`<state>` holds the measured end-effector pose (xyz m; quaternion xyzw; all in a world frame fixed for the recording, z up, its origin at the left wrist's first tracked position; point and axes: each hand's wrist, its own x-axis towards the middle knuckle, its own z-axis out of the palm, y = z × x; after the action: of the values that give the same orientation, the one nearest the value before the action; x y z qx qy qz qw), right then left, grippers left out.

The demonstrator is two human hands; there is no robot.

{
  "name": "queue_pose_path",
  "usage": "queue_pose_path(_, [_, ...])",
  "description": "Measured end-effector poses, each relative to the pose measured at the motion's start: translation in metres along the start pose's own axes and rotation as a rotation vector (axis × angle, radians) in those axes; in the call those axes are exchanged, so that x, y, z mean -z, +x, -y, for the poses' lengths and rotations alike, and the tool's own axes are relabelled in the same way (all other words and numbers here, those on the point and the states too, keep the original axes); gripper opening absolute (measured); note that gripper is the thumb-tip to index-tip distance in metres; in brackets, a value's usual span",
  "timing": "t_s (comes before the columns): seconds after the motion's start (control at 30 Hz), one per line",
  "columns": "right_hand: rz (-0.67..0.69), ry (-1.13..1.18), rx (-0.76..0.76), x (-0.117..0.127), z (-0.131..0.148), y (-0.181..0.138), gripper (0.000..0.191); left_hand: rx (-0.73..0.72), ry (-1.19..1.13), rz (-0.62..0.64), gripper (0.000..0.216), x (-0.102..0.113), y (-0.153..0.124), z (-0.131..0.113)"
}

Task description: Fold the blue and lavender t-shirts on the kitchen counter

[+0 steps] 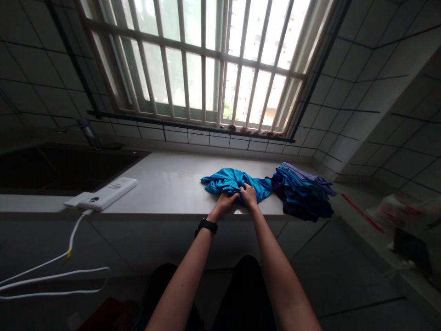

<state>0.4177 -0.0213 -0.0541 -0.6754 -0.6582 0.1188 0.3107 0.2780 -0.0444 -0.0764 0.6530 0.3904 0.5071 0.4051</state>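
Note:
A crumpled bright blue garment (225, 178) lies bunched on the white countertop (168, 184) in front of me. My left hand (226, 201), with a black band on its wrist, grips the garment's near edge, its fingers partly tucked under the cloth. Close beside it, my right hand (248, 194) pinches the fabric near the middle. What kind of garment it is, I cannot make out. Touching its right end is a pile of folded clothes (303, 191) in dark blue, teal and lilac.
On the left, a white power bank (113, 193) with a white cable (72, 236) lies by a dark sink (69, 168) with a faucet (89, 133). A barred window (203, 59) is behind the counter. A red strip (361, 212) and a plastic bag (392, 209) lie at right.

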Motion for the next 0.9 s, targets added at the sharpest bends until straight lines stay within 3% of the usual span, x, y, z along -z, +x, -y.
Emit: queue_pose_path(0.9, [-0.010,0.006,-0.016,0.0015,-0.0007,-0.0004,0.032,0.041,0.004,-0.012,0.031,-0.0006,-0.0003,-0.0001])
